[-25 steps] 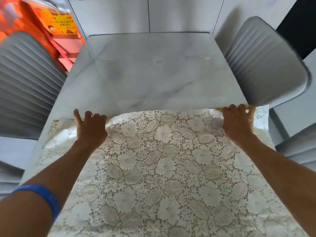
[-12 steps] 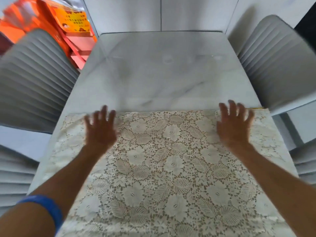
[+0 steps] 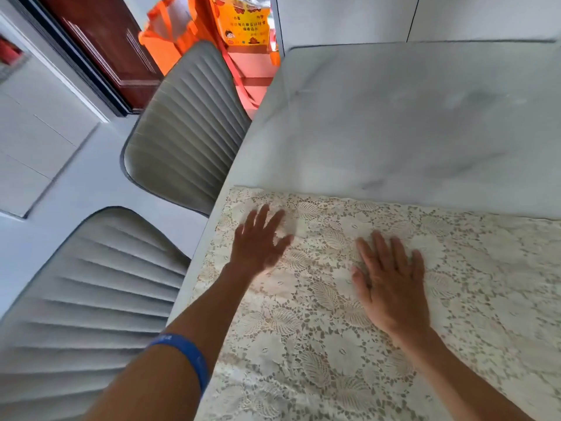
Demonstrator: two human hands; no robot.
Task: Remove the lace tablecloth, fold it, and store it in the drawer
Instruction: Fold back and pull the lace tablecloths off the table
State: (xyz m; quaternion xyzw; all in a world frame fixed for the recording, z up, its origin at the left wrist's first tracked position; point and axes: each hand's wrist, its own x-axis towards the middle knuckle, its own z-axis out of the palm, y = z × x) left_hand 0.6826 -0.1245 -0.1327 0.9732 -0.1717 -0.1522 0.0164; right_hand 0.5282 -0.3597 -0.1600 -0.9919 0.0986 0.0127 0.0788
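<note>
Closest to the camera, the lace tablecloth (image 3: 349,344) covers the near part of the marble table (image 3: 409,117), with its far edge running straight across, so it looks folded back on itself already, though I can't see the layers for sure. Both hands are flat on it. The left hand (image 3: 261,247), with a blue wristband (image 3: 185,357) on that arm, has its fingers spread and straight near the cloth's left far corner; it's a bit blurry. The right hand (image 3: 391,284) lies palm down just beside it, fingers straight and relaxed, gripping nothing.

My guess is this is the smoothing step of the fold. To do it well: sweep from the middle out to the edges, keep the palms flat so the lace holes don't snag on fingertips, and check the left edge lines up with the table edge before the next fold.

Further out, two grey ribbed chairs (image 3: 188,123) stand on the left, then orange bags (image 3: 243,28) at the back. No drawer in view.
</note>
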